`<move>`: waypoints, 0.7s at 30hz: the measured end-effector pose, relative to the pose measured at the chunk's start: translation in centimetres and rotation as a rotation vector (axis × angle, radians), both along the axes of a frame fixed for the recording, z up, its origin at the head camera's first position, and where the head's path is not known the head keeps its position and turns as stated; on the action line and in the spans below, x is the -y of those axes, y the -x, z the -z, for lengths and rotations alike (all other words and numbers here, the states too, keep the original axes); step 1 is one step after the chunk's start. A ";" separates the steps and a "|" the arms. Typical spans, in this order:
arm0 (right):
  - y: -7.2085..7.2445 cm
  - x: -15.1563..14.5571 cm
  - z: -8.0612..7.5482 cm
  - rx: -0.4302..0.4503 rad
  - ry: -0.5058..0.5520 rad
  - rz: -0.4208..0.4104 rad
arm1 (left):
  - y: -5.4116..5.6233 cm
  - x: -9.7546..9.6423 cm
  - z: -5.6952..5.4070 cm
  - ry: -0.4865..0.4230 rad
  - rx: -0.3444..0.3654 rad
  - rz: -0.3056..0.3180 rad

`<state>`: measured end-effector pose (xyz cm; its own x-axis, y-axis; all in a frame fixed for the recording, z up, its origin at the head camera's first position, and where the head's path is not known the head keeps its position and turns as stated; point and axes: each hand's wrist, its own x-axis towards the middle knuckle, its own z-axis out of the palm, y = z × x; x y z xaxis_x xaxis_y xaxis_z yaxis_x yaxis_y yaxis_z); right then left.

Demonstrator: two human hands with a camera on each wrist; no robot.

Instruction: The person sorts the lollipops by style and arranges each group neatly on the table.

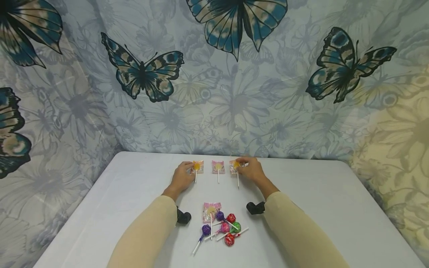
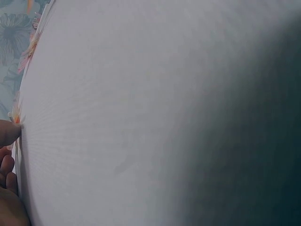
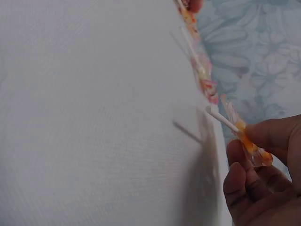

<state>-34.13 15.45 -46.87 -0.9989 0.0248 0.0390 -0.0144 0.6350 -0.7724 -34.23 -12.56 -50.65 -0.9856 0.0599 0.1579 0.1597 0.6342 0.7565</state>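
Observation:
At the far side of the table, my left hand (image 1: 182, 176) pinches the left edge of an orange lollipop (image 1: 199, 167) in a clear wrapper, its white stick toward me. My right hand (image 1: 252, 171) holds a second orange lollipop (image 3: 244, 136) by its wrapped head. In the right wrist view, thumb and fingers grip it with the stick jutting out and its shadow on the table. Between the hands lies a pink-wrapped lollipop (image 1: 218, 167) with a yellow head. The left wrist view catches only part of the left hand (image 2: 8, 174) at its edge.
Nearer to me on the white table (image 1: 301, 186) lies a loose pile: another pink-wrapped lollipop (image 1: 211, 211), a green ball lollipop (image 1: 236, 227), and several purple, red and pink ones. Behind the table's far edge hangs a butterfly-patterned cloth (image 1: 234, 111).

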 end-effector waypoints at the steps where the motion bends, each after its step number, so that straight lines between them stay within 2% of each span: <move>1: 0.1 0.0 0.1 0.010 -0.009 0.004 | 0.0 0.0 0.0 0.002 0.000 -0.001; 8: 0.9 0.0 1.1 0.049 -0.056 0.002 | -0.1 0.1 0.0 0.007 -0.018 0.017; 21: 0.9 0.9 1.1 0.052 -0.132 0.010 | 0.0 0.1 0.0 0.012 -0.032 0.018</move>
<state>-35.05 14.59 -47.92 -0.9994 0.0325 -0.0090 0.0299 0.7314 -0.6813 -34.21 -12.66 -50.64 -0.9788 0.0795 0.1888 0.1953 0.6400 0.7431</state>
